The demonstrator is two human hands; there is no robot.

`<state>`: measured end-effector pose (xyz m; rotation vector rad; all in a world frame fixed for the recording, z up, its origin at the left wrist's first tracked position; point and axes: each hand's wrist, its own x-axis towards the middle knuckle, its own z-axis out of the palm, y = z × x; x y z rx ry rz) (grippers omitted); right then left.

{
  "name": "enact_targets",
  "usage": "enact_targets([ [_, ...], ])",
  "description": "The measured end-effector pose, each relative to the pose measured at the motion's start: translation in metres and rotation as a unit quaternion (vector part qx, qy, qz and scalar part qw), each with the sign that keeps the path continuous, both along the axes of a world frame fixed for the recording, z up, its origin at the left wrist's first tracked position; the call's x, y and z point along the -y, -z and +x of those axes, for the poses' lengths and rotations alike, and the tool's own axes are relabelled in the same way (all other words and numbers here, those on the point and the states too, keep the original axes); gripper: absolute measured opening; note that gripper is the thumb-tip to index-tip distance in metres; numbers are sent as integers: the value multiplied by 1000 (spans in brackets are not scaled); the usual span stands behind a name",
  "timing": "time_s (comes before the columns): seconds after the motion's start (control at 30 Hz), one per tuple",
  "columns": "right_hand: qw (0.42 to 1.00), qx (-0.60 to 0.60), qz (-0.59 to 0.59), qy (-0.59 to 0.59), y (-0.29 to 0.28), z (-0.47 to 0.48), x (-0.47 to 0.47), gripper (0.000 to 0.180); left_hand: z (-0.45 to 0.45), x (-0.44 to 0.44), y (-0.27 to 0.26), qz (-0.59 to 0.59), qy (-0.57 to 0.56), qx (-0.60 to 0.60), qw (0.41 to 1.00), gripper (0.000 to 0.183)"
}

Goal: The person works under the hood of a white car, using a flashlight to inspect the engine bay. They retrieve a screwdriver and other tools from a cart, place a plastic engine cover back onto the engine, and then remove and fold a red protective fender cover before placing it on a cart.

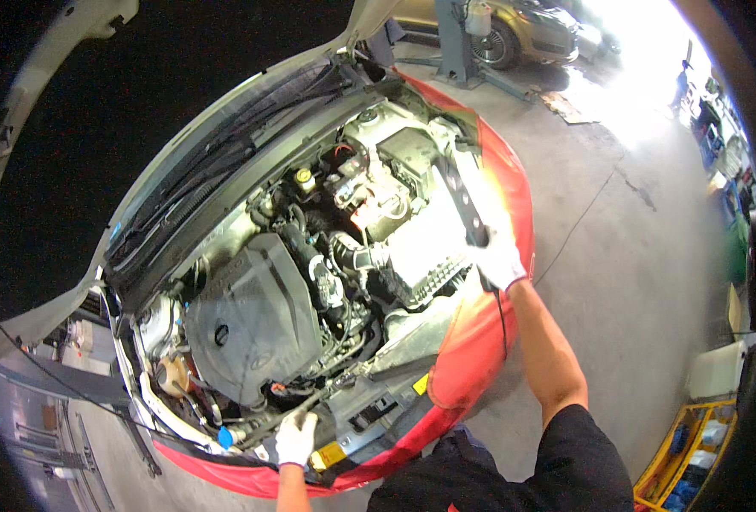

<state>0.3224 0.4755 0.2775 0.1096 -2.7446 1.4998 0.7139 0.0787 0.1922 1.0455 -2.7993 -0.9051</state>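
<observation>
My right hand (498,259), in a white glove, grips a black corded work lamp (460,192) at the right side of a car's engine bay. Its glare washes out the air filter housing (426,246) and part of the glove. The lamp's cable (503,323) hangs down over a red fender cover (480,345). My left hand (296,436), also gloved, rests on the front crossmember, beside a yellow label (328,456) and a blue reservoir cap (225,437). Its fingers look slightly apart, with nothing seen in them. Between the hands lies the dark plastic engine cover (253,320).
The raised bonnet (45,96) stands over the bay, its underside mostly in darkness. A grey lift post (453,45) and a gold car (538,32) stand behind. At lower right, a yellow tray (663,457) holds several items. Concrete floor (602,256) runs along the right.
</observation>
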Motion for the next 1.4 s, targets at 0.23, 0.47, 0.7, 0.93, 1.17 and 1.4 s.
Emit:
enact_targets([
  [0.23, 991, -130, -5, -37, -112, -10, -27, 79, 28, -41, 40, -195, 71, -11, 978, 67],
  [0.47, 981, -185, -1, -53, -169, 75, -71, 79, 35, -35, 30, -148, 69, 4, 987, 70],
  [0.7, 981, -178, -43, -70, -175, 181, -128, 77, 67, -81, 11, -238, 64, -33, 969, 69],
  [0.93, 990, -82, 85, -82, -182, 318, -186, 79, 85, -94, 49, -275, 51, -38, 959, 68],
  [1.17, 989, -49, 1, -137, -185, 368, -232, 82, 101, -89, 22, -177, 28, -28, 983, 65],
  [1.4, 907, 271, -96, -308, -93, 366, -171, 38, 210, -273, 8, 64, -90, -39, 993, 33],
])
